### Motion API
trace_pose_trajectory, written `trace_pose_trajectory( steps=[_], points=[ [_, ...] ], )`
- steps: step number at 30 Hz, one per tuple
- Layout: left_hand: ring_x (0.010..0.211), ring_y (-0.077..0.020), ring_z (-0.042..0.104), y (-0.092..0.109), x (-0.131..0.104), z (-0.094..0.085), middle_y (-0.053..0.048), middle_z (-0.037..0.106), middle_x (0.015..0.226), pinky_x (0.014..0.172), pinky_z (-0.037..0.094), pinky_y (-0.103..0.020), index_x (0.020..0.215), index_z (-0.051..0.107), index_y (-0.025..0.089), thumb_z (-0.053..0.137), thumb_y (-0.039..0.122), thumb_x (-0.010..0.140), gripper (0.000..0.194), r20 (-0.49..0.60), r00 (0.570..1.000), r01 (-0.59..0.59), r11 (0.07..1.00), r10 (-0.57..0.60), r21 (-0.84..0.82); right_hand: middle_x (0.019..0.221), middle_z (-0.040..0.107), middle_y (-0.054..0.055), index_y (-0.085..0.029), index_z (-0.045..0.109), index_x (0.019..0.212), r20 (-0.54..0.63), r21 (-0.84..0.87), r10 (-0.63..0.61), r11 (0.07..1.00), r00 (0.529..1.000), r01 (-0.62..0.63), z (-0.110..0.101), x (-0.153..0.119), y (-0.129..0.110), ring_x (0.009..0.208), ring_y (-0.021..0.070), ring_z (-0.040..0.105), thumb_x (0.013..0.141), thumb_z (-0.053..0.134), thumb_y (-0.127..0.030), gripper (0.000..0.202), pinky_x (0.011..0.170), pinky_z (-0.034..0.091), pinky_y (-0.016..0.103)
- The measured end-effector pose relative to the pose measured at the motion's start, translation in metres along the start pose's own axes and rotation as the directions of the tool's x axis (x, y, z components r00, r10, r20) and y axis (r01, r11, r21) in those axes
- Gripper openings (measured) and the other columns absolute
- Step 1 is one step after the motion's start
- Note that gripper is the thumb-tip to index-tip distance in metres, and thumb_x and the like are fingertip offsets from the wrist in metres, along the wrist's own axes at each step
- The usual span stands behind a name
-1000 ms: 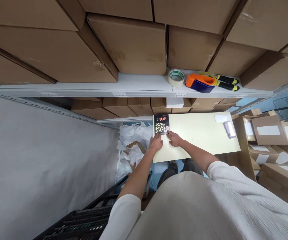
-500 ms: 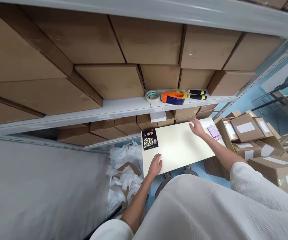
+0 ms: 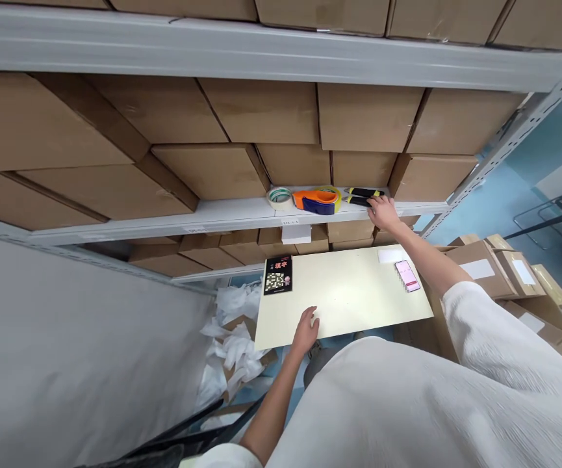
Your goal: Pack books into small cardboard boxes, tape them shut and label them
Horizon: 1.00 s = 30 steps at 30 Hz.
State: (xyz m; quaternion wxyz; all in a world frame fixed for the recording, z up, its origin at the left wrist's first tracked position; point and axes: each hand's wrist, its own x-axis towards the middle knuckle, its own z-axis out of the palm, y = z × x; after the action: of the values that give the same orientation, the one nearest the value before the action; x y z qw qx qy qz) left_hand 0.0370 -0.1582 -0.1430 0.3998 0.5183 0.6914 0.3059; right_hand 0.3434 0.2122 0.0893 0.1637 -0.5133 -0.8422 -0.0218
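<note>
My right hand [image 3: 383,212] is at the shelf edge, its fingers on the end of the nearer black and yellow cutter [image 3: 357,201]; a second such cutter [image 3: 366,192] lies just behind. Beside them on the shelf are an orange and blue tape dispenser [image 3: 316,201] and a roll of tape [image 3: 281,198]. My left hand [image 3: 306,330] rests at the near edge of the pale board [image 3: 349,286], fingers apart and holding nothing. A black booklet [image 3: 278,275] lies at the board's left, a phone [image 3: 408,275] and a white card [image 3: 390,255] at its right.
Cardboard boxes [image 3: 281,110] fill the grey shelf [image 3: 232,211] ahead. Labelled boxes [image 3: 483,263] are piled at the right. White wrapping scraps [image 3: 236,348] lie on the floor at the left, near black bars [image 3: 178,432]. A small white box [image 3: 296,234] sits below the shelf edge.
My right hand has moved from above the board up to the cutters on the shelf. My left hand stays near the board's front edge. The head view has shifted, and the white card now shows fully.
</note>
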Motion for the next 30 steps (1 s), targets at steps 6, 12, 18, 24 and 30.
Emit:
trace_pose_trajectory(
  steps=[6, 12, 18, 24, 30],
  points=[
    [0.121, -0.0266, 0.073, 0.008, -0.021, 0.030, -0.016, 0.061, 0.154, 0.108, 0.059, -0.048, 0.133, 0.069, 0.023, 0.057, 0.030, 0.096, 0.040, 0.017, 0.999, 0.042, 0.999, -0.042, -0.031, 0.130, 0.071, 0.024, -0.013, 0.064, 0.136, 0.034, 0.036, -0.010, 0.999, 0.999, 0.009, -0.005, -0.002, 0.004, 0.125, 0.0430, 0.046, 0.102, 0.050, -0.028, 0.039, 0.108, 0.034, 0.059],
    [0.117, -0.0252, 0.075, 0.014, -0.010, 0.030, -0.016, 0.063, 0.150, 0.105, 0.060, -0.047, 0.136, 0.067, 0.022, 0.055, 0.028, 0.095, 0.042, 0.021, 0.999, 0.045, 0.999, -0.045, -0.012, 0.126, 0.072, 0.018, -0.019, 0.060, 0.134, -0.051, 0.137, 0.174, 0.977, 0.983, -0.166, -0.002, -0.056, -0.002, 0.116, 0.0389, 0.055, 0.098, 0.057, -0.029, 0.038, 0.099, 0.044, 0.050],
    [0.117, -0.0246, 0.075, 0.026, 0.004, 0.039, -0.016, 0.064, 0.149, 0.104, 0.060, -0.046, 0.137, 0.066, 0.021, 0.053, 0.026, 0.096, 0.043, 0.110, 0.994, 0.019, 0.999, -0.022, 0.031, 0.107, 0.074, 0.008, -0.023, 0.061, 0.115, 0.252, 0.233, 0.455, 0.828, 0.854, -0.510, 0.050, -0.176, -0.015, 0.096, 0.0281, 0.065, 0.092, 0.063, -0.029, 0.024, 0.076, 0.047, 0.034],
    [0.120, -0.0242, 0.074, 0.034, -0.004, 0.049, -0.016, 0.061, 0.154, 0.104, 0.061, -0.044, 0.141, 0.065, 0.023, 0.053, 0.025, 0.099, 0.044, 0.186, 0.983, -0.009, 0.996, -0.008, 0.093, 0.113, 0.074, 0.012, -0.021, 0.062, 0.114, 0.501, 0.067, 0.557, 0.738, 0.662, -0.672, 0.109, -0.259, -0.012, 0.102, 0.0270, 0.068, 0.095, 0.064, -0.023, 0.019, 0.073, 0.046, 0.032],
    [0.115, -0.0224, 0.076, 0.027, -0.022, 0.042, -0.013, 0.067, 0.147, 0.107, 0.061, -0.044, 0.134, 0.069, 0.023, 0.054, 0.022, 0.098, 0.039, 0.250, 0.968, -0.019, 0.985, -0.024, 0.169, 0.121, 0.070, 0.018, -0.018, 0.066, 0.118, 0.542, -0.020, 0.580, 0.733, 0.608, -0.680, 0.140, -0.285, 0.004, 0.112, 0.0301, 0.066, 0.101, 0.059, -0.027, 0.020, 0.081, 0.049, 0.035]
  ],
)
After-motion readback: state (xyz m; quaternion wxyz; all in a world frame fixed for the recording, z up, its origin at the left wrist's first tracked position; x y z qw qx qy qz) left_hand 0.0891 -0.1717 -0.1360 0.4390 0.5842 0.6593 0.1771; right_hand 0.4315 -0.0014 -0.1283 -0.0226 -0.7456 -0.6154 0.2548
